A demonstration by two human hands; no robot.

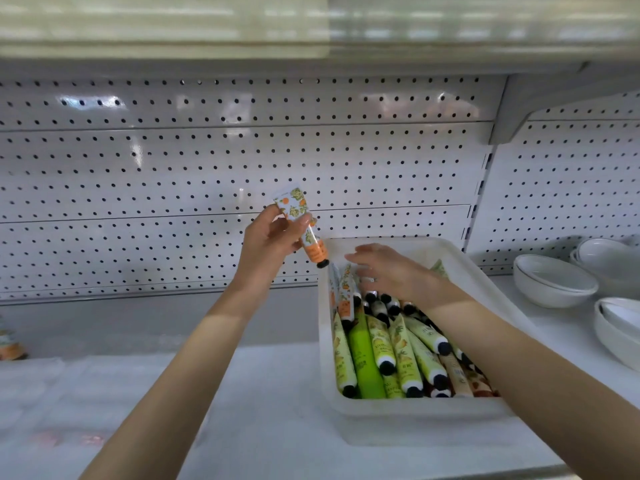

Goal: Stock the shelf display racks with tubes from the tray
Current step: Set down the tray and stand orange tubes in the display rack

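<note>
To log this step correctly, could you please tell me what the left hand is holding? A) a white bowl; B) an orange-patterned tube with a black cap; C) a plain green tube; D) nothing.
B: the left hand grips an orange-patterned tube, black cap pointing down, held up just left of the tray.

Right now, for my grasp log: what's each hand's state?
Left hand: closed round the white, orange-flowered plastic tube.
Right hand: open, fingers straight over tubes in the white plastic tray.
</note>
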